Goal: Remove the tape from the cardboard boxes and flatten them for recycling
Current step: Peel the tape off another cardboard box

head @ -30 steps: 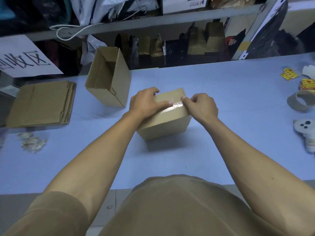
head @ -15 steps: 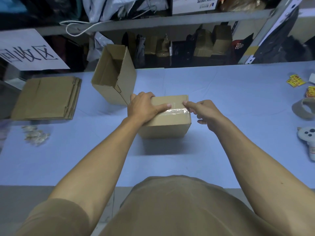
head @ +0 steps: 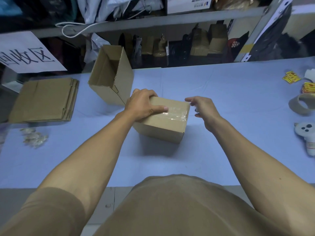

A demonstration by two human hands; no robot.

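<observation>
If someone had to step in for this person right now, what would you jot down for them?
Left hand: pressed on top of the sealed box, holding it steady on the blue table.
Right hand: open, at the box's right edge by the tape end, gripping nothing that I can see.
Clear tape: still across the box's top seam.
Done: a stack of flattened boxes at far left, crumpled tape bits in front of it.
Left: peel this tape and flatten the box; the open box behind it also stands unflattened.
</observation>
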